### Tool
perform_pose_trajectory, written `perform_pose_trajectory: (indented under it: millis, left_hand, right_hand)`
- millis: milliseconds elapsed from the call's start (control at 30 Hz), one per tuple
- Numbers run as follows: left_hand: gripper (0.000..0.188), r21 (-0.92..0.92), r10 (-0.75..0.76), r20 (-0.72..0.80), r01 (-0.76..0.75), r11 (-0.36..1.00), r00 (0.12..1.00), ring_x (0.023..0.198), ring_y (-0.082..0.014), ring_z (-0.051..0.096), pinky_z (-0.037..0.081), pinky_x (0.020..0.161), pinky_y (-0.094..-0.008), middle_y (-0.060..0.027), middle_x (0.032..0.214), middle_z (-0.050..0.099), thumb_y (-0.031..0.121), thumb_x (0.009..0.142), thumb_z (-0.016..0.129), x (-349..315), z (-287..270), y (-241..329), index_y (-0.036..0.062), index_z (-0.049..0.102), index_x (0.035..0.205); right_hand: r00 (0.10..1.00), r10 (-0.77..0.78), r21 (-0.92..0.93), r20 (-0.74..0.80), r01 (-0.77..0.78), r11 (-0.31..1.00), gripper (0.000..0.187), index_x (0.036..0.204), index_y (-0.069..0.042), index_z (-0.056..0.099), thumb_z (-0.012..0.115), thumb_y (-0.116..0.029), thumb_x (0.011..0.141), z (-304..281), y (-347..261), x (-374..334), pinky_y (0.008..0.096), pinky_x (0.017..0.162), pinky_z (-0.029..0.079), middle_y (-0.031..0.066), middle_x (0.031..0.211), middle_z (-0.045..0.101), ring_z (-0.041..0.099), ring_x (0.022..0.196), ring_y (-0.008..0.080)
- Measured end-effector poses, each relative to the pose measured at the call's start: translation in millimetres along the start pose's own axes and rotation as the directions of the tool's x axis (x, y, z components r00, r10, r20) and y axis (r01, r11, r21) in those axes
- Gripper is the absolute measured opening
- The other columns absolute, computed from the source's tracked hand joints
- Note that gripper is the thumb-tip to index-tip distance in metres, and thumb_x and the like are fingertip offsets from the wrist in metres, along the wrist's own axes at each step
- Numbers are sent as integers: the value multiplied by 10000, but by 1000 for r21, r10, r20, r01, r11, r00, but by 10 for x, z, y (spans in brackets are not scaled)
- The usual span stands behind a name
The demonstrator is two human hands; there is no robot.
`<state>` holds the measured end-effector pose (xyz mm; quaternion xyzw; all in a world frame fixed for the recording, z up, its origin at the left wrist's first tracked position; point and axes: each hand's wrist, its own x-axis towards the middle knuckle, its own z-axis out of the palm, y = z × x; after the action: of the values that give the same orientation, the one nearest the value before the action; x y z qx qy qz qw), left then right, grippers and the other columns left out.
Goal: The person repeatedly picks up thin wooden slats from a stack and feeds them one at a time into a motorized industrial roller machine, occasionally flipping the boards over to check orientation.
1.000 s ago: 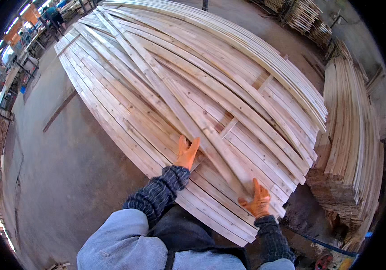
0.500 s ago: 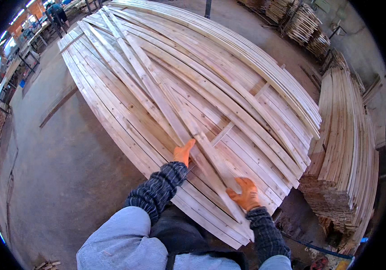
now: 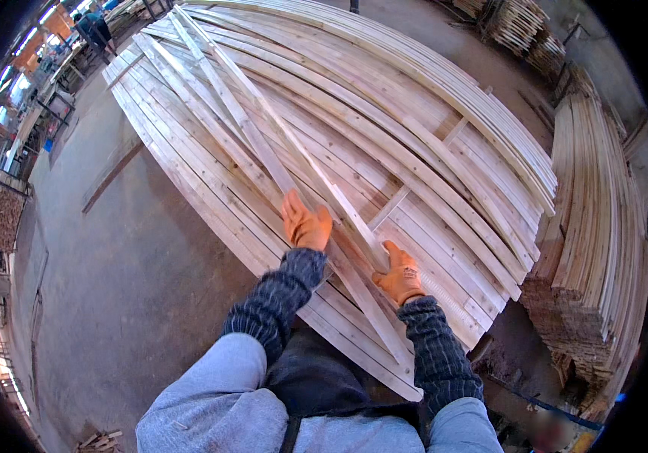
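My right hand [image 3: 401, 273], in an orange glove, is closed round the near end of a long, narrow wooden board [image 3: 343, 204]. This board slants away to the far left across the stack. My left hand [image 3: 307, 221], gloved the same, lies over a second board [image 3: 263, 155] with its fingers stretched out. Beneath the left hand that board runs on toward me, its near part [image 3: 369, 309] resting aslant over the stack's near corner. Under both lies a broad layer of pale planks [image 3: 218, 219], with several loose boards across them.
A tall pile of boards [image 3: 588, 249] stands at the right, with more bundles [image 3: 520, 30] at the far right. A loose plank [image 3: 112, 175] lies on the concrete floor [image 3: 135, 302] at the left. Far left, a person [image 3: 94, 29] is near the workbenches.
The board at my right hand has turned and separated from the one beneath it. My right hand has moved up and away from me; the left has shifted slightly farther, its fingers now stretched out.
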<state>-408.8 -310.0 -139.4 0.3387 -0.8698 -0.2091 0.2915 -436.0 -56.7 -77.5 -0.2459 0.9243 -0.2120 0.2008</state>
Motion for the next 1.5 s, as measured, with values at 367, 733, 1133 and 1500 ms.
perform_pose_trajectory:
  millis: [367,733,1133,1500]
  left_hand:
    - [984,101,-657,326,666,739,680,1270,-408,533,470,1077,-469,-249,1390,525,223,796,827,959,-230,106,-11,263,1568]
    - [1132,-576,-489,543,726,376,683,1492,-388,336,313,1218,-440,-290,1668,213,446,896,780,883,92,74,-85,92,1622]
    - [1109,-657,-512,444,655,372,736,1349,-319,468,445,1113,-373,-254,1583,346,106,842,815,673,327,87,14,58,1647]
    - [1088,-647,-425,226,462,607,876,1441,-325,384,319,1205,-362,-229,1574,367,138,812,813,534,481,-171,-27,110,1626]
  right_hand:
    - [989,-21,26,-146,25,999,632,1319,-29,642,758,-399,820,135,297,-494,480,965,532,247,1194,695,659,1111,429]
    - [988,-121,329,-95,146,933,503,1277,25,654,668,-373,970,11,409,-621,469,974,533,274,1173,704,672,1113,422]
    - [901,-364,550,236,185,814,434,1185,-69,743,732,-411,918,-657,713,827,405,969,553,174,1106,765,719,1044,316]
    - [915,-277,-475,-293,112,873,572,1466,-136,506,635,-352,951,-1371,1946,2844,472,1099,458,143,1402,603,562,1298,357]
